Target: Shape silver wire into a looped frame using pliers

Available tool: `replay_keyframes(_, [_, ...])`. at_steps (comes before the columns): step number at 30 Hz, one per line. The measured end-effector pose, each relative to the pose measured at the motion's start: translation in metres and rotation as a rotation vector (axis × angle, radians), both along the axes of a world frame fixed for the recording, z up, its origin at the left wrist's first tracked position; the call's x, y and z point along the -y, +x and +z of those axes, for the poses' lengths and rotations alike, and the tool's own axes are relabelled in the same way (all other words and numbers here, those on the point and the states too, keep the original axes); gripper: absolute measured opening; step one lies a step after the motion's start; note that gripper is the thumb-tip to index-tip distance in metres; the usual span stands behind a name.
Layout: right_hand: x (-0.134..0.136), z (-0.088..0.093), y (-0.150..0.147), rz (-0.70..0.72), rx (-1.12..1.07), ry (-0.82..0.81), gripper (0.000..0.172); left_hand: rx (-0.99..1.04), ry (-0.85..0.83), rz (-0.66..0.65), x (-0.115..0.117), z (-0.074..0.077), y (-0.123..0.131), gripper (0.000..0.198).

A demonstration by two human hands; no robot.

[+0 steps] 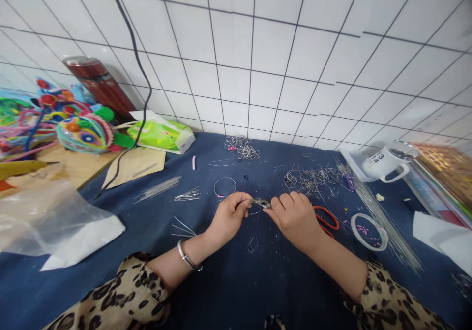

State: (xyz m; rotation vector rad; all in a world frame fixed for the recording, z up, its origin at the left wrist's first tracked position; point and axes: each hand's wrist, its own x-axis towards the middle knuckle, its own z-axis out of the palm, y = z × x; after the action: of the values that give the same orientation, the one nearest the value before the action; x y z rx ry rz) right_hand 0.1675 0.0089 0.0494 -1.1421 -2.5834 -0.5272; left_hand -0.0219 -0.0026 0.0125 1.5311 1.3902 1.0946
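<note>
My left hand (229,215) is closed in a pinch on a thin wire loop (255,213), whose curve shows between the two hands. Fingers of my right hand (295,217) are wrapped around pliers (262,203). The pliers' jaws meet the wire right at my left fingertips; the exact contact is too small to make out. Red curved handles (327,219) stick out behind my right hand. A finished-looking wire ring (224,187) with a bit of pink lies just beyond my left hand. Below the hands rests a small curl of wire (252,245).
Straight wire lengths (158,189) lie at left, tangled wire (313,180) at back right. A round dish (369,231) with pink bits and long wires (387,222) are on the right, near a white mug (387,162). A plastic bag (47,217) and tissue pack (162,134) sit left.
</note>
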Motion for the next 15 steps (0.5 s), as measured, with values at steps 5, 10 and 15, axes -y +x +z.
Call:
replay_keyframes(5, [-0.0002,-0.0007,-0.0009,0.005,-0.017,0.009,0.030,0.026,-0.028,-0.001,0.0004,0.0022,0.0014,0.016])
replay_keyframes(10, [-0.0026,-0.0024,0.0004,-0.010,-0.051,-0.019,0.030,0.058,-0.035,-0.010,0.0002,0.0072,0.0015,0.017])
replay_keyframes(15, [-0.0080,-0.0062,0.0058,-0.032,-0.112,-0.129,0.031,0.059,-0.011,-0.048,0.0001,0.0069,0.0001,0.018])
